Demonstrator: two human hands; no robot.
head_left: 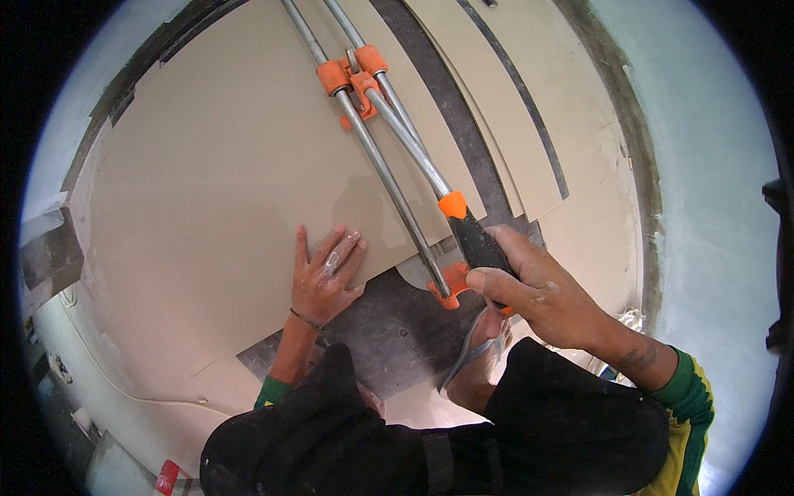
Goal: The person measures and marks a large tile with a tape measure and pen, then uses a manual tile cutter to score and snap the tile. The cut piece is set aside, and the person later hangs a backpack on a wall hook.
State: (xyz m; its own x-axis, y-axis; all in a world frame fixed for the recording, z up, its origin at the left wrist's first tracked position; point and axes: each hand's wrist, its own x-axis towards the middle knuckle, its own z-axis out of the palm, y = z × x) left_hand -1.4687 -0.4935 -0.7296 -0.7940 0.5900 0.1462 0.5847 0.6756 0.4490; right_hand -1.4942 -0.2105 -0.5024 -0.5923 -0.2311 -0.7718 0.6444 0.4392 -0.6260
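Note:
A manual tile cutter with two steel rails (385, 169) and an orange sliding carriage (354, 78) lies across a large beige tile (223, 157). My right hand (542, 289) is wrapped round the black and orange handle (475, 240) of the cutter's lever, near its orange end piece (451, 285). My left hand (324, 269) rests flat on the tile, left of the rails, with its fingers spread. White dust or paste marks its fingers. The tile's near edge overhangs a dark grey board (389, 331). What lies under the carriage is hidden.
More beige tile strips (513, 107) lie right of the cutter, with dark gaps between them. Pale walls (703, 165) rise on both sides. A white cable (124, 388) runs over the floor at lower left. My sandalled foot (475, 364) is close to the cutter's near end.

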